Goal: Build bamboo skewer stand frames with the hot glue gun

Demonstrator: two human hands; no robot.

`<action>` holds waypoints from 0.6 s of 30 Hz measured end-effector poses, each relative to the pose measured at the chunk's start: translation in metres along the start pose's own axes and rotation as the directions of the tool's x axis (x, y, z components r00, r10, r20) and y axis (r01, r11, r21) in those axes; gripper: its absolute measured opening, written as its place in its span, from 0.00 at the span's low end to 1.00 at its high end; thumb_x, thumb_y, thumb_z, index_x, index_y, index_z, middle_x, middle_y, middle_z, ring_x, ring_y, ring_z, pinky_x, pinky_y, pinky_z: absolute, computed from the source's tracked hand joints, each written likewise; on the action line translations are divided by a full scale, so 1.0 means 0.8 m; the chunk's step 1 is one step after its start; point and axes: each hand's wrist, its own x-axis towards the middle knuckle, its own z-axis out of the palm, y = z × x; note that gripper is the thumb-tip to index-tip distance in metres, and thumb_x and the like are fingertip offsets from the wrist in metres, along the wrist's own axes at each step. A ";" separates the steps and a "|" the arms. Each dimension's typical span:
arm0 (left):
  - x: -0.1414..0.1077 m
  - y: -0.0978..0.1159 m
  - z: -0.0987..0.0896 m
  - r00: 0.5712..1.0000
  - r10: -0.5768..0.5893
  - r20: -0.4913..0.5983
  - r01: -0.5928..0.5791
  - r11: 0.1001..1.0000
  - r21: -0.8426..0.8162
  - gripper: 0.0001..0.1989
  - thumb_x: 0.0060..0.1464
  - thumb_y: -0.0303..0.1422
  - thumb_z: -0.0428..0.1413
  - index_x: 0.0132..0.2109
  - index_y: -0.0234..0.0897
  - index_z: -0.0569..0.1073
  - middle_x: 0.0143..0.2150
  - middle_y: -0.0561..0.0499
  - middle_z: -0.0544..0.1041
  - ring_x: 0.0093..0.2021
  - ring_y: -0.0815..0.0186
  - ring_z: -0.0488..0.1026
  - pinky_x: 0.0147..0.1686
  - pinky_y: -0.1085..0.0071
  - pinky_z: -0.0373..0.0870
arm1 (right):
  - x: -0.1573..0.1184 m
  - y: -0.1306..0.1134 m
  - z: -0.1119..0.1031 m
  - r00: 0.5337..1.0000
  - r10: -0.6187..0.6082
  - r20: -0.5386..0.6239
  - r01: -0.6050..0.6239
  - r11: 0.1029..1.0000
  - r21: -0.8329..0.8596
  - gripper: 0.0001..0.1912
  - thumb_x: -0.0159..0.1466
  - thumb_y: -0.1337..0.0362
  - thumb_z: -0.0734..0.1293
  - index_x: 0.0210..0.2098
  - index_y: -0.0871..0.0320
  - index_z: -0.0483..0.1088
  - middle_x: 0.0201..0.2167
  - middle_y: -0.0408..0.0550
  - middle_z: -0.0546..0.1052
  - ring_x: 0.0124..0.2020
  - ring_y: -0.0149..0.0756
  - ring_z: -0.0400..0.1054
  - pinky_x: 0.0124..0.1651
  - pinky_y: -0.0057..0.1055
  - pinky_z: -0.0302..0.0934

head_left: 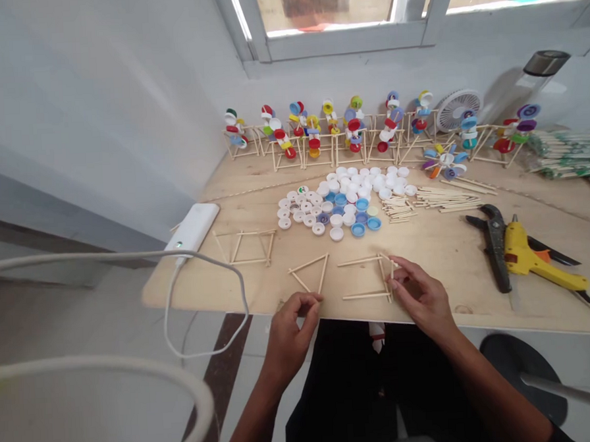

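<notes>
No readable text, brands or numbers from where I sit. Marks I can see but can't make out: small round green-and-dark one on the white block (199,223) at my left; green print on a white cap (302,190) in the pile; swirl-like marking on a purple-blue cap (323,217), same pile. I get a similar swirl on the purple cap (528,111) at far right. Green printing on the wrapped bundles (571,154) over there too; too blurred for me to read.
</notes>
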 end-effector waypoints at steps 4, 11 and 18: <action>-0.004 0.003 0.000 0.999 0.051 0.015 -0.052 0.996 0.069 0.06 0.57 0.32 0.48 0.34 0.39 0.68 0.39 0.47 0.78 0.40 0.64 0.74 0.40 0.65 0.71 | 0.000 0.000 -0.001 1.000 -0.001 0.003 0.001 1.000 -0.014 0.20 0.62 0.62 0.64 0.54 0.54 0.65 0.33 0.46 0.76 0.33 0.33 0.71 0.41 0.32 0.67; -0.003 0.011 -0.010 0.987 -0.087 0.137 0.094 0.995 -0.044 0.06 0.57 0.34 0.48 0.32 0.40 0.66 0.44 0.45 0.78 0.47 0.60 0.74 0.46 0.61 0.69 | 0.001 -0.004 -0.001 1.000 -0.013 -0.002 0.013 1.000 -0.013 0.20 0.62 0.63 0.64 0.54 0.54 0.65 0.31 0.44 0.74 0.32 0.32 0.70 0.40 0.31 0.67; 0.004 0.014 -0.038 0.917 -0.104 0.385 0.158 0.981 -0.111 0.07 0.55 0.36 0.51 0.30 0.40 0.68 0.52 0.42 0.74 0.56 0.57 0.68 0.56 0.54 0.61 | 0.000 0.000 -0.001 1.000 -0.004 0.009 0.004 0.999 -0.037 0.21 0.62 0.61 0.64 0.54 0.55 0.65 0.32 0.45 0.76 0.32 0.33 0.71 0.40 0.31 0.67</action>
